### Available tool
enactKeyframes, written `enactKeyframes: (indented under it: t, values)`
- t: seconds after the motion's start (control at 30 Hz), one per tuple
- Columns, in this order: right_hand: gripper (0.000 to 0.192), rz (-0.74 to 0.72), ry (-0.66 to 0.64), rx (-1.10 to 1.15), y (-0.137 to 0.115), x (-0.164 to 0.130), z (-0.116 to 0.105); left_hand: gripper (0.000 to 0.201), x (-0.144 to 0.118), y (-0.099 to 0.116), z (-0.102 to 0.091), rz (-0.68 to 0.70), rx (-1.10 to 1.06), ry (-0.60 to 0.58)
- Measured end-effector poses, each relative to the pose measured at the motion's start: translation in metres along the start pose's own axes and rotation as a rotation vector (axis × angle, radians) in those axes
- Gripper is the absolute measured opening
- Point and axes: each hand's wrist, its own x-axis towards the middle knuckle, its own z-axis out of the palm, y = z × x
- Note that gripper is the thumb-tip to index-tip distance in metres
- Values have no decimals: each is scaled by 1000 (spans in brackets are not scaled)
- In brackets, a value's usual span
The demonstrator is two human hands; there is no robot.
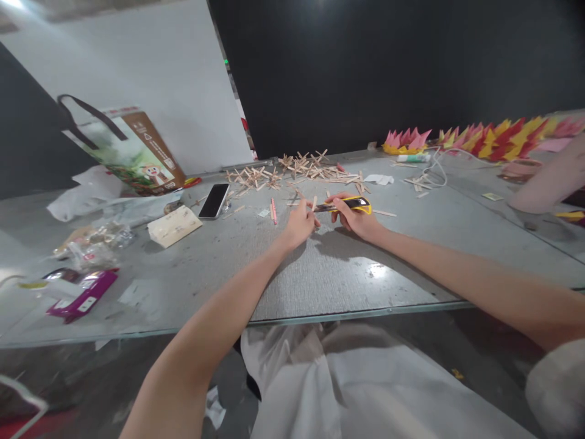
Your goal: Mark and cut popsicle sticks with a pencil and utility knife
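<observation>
My right hand (355,218) is wrapped round a yellow and black utility knife (362,205), its blade pointing left. The blade reaches to a short wooden stick (315,202) pinched upright in the fingers of my left hand (301,223); whether it touches the stick I cannot tell. Both hands are above the middle of the grey table. Just left of them lie a pink-and-white pencil-like stick (274,211) and a small clear piece (264,213). Behind my hands spreads a loose heap of wooden sticks (304,166).
To the left are a phone (214,201), a folded cream packet (174,226), a shopping bag (148,152) and a purple box (85,296). Folded paper flowers (406,140), a glue tube (415,158) and a white cable (439,174) lie at the back right. The table's glass edge (347,314) runs before me.
</observation>
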Motion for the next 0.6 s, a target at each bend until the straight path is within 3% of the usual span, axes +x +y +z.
enactKeyframes:
  t: [0.6]
  values:
    - [48, 20, -20, -3, 2, 2, 0, 26, 1, 0, 0, -9, 2, -5]
